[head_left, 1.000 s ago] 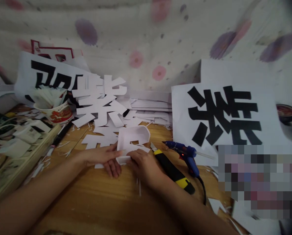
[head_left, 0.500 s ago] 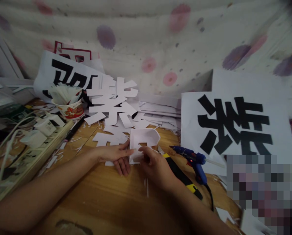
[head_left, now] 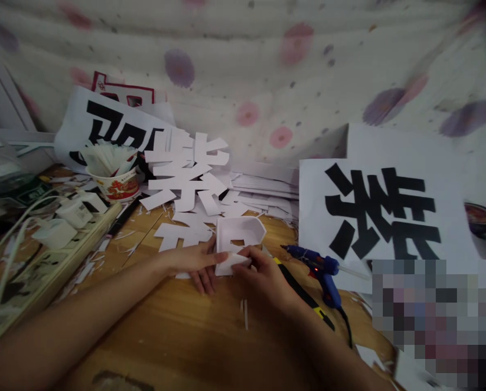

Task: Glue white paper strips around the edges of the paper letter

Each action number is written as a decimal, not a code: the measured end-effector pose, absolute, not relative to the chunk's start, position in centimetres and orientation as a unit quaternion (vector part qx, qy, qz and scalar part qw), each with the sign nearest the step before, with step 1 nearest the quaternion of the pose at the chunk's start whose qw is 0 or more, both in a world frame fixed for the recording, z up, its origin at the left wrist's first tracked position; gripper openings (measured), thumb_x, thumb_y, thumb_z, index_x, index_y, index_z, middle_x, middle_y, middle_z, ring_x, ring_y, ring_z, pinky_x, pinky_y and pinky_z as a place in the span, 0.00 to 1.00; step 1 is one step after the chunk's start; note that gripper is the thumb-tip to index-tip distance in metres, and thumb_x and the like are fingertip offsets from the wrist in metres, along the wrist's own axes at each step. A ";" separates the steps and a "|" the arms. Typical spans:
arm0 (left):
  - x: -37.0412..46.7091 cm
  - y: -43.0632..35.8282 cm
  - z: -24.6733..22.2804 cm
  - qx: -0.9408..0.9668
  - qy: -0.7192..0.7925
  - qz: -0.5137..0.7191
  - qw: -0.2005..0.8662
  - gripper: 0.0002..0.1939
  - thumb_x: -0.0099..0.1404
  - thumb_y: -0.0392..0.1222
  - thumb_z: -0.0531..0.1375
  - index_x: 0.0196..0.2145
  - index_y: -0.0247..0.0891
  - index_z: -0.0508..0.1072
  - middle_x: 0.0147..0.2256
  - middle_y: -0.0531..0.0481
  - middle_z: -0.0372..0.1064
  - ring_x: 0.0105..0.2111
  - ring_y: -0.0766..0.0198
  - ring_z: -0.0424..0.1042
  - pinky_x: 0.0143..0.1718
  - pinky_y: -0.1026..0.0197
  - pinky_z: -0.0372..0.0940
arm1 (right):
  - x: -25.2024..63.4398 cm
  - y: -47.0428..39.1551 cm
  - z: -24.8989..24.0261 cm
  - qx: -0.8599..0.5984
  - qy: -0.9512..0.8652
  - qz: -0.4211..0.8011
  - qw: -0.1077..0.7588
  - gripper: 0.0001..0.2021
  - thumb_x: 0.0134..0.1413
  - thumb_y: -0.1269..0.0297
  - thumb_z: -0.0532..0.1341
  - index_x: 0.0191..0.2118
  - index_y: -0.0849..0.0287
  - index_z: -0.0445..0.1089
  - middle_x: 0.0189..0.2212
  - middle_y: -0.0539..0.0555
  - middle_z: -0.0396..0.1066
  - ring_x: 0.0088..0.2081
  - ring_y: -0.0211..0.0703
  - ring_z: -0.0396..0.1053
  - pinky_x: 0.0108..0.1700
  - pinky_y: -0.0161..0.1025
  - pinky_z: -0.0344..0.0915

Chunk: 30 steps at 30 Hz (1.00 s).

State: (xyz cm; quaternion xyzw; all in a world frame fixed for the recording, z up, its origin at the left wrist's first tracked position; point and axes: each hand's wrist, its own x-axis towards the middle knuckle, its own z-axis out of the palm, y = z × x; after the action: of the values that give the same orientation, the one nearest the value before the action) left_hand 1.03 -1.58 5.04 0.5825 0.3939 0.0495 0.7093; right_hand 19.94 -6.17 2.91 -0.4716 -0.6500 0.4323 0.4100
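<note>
A small white box-like letter piece (head_left: 246,225) with raised side walls and a cut-out in its base lies on the wooden table. My left hand (head_left: 197,266) grips its near left corner, thumb over the wall and fingers down outside it. Between the thumb and fingers of my right hand (head_left: 267,274) is a small white board piece (head_left: 231,264), which lies over the near end of the letter piece and reaches my left thumb. A flat white cut-out (head_left: 180,236) is partly under my left hand. Beside my right hand lies a black-and-yellow utility knife (head_left: 300,288).
A blue glue gun (head_left: 314,266) with a lit red light lies right, its cord running forward. Behind it leans a sheet with black characters (head_left: 316,217). A power strip (head_left: 35,271) with chargers, a paper tub of glue sticks (head_left: 118,184) and a large white cut-out character (head_left: 185,179) stand left.
My right hand's fingers have come up with the small white board piece, now visible between them and set against the near end of the letter piece. My left hand stays nearly in place.
</note>
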 end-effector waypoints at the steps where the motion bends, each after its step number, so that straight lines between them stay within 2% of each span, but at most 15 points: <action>1: 1.1 -1.7 5.1 0.586 0.405 0.052 0.700 0.47 0.55 0.65 0.55 0.60 0.37 0.37 0.20 0.48 0.71 0.21 0.55 0.73 0.27 0.56 0.66 | 20.0 -6.2 3.0 -0.486 -0.674 0.392 0.396 0.05 0.44 0.70 0.58 0.31 0.57 0.66 0.27 0.49 0.66 0.29 0.37 0.63 0.31 0.34 0.60; 3: 1.3 -1.8 5.3 0.584 0.420 0.051 0.693 0.48 0.54 0.66 0.54 0.60 0.37 0.36 0.19 0.48 0.71 0.20 0.55 0.73 0.27 0.55 0.66 | 20.0 -6.3 3.2 -0.512 -0.706 0.313 0.377 0.08 0.44 0.73 0.57 0.32 0.56 0.68 0.28 0.49 0.65 0.30 0.38 0.62 0.32 0.35 0.59; 6: 1.3 -1.9 5.6 0.569 0.418 0.046 0.706 0.45 0.56 0.67 0.50 0.60 0.38 0.37 0.21 0.46 0.72 0.22 0.54 0.74 0.28 0.55 0.65 | 20.3 -6.1 3.6 -0.543 -0.694 0.272 0.387 0.04 0.47 0.69 0.57 0.30 0.55 0.68 0.29 0.51 0.67 0.33 0.40 0.62 0.35 0.38 0.59; 9: 1.0 -1.7 5.8 0.559 0.410 0.048 0.719 0.42 0.58 0.64 0.51 0.60 0.39 0.39 0.22 0.45 0.72 0.24 0.54 0.74 0.28 0.55 0.65 | 20.5 -5.8 3.6 -0.513 -0.662 0.337 0.430 0.03 0.45 0.66 0.61 0.30 0.55 0.69 0.33 0.52 0.70 0.37 0.43 0.64 0.40 0.40 0.60; 12: 0.7 -1.6 5.8 0.551 0.402 0.041 0.730 0.43 0.59 0.61 0.54 0.60 0.38 0.37 0.23 0.45 0.73 0.25 0.54 0.74 0.28 0.55 0.65 | 20.5 -5.7 3.1 -0.474 -0.640 0.421 0.435 0.02 0.46 0.66 0.60 0.30 0.56 0.68 0.28 0.50 0.70 0.32 0.40 0.66 0.35 0.37 0.63; 14: 0.6 -1.5 5.6 0.548 0.399 0.042 0.734 0.42 0.59 0.60 0.54 0.60 0.39 0.37 0.24 0.45 0.73 0.25 0.54 0.74 0.28 0.55 0.65 | 20.2 -5.9 2.7 -0.473 -0.643 0.432 0.420 0.02 0.48 0.67 0.58 0.30 0.56 0.67 0.25 0.48 0.69 0.28 0.38 0.65 0.32 0.35 0.62; 19: 0.3 -1.2 5.2 0.537 0.381 0.051 0.751 0.38 0.60 0.57 0.55 0.58 0.36 0.44 0.25 0.44 0.73 0.26 0.54 0.74 0.28 0.54 0.66 | 19.7 -6.4 2.5 -0.485 -0.728 0.330 0.355 0.04 0.50 0.70 0.58 0.33 0.57 0.69 0.25 0.48 0.70 0.28 0.36 0.65 0.31 0.33 0.60; 23: 0.0 -0.7 4.5 0.532 0.357 0.048 0.766 0.33 0.59 0.56 0.56 0.54 0.35 0.50 0.27 0.42 0.73 0.27 0.53 0.74 0.28 0.54 0.67 | 19.7 -6.6 3.0 -0.495 -0.776 0.227 0.318 0.05 0.49 0.72 0.60 0.33 0.58 0.70 0.26 0.50 0.70 0.29 0.38 0.65 0.32 0.34 0.60; 26: -0.1 -0.5 4.2 0.530 0.345 0.042 0.774 0.30 0.59 0.55 0.56 0.52 0.35 0.54 0.27 0.41 0.74 0.27 0.54 0.75 0.27 0.55 0.67 | 19.7 -6.8 3.1 -0.493 -0.776 0.224 0.322 0.06 0.49 0.73 0.59 0.34 0.58 0.70 0.26 0.50 0.71 0.27 0.37 0.66 0.31 0.33 0.60; 30: 0.0 -0.4 4.2 0.523 0.341 0.045 0.780 0.29 0.59 0.54 0.57 0.51 0.35 0.53 0.27 0.41 0.74 0.27 0.54 0.75 0.28 0.54 0.68 | 19.9 -6.9 2.7 -0.495 -0.772 0.221 0.331 0.08 0.50 0.73 0.58 0.36 0.57 0.70 0.27 0.50 0.72 0.27 0.37 0.68 0.31 0.33 0.61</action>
State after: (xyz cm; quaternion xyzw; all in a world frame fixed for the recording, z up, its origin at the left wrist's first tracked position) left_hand -0.01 -0.36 4.18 0.5234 0.3409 0.0446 0.7796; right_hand 19.91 -6.91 2.66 -0.4949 -0.7723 0.2214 0.3310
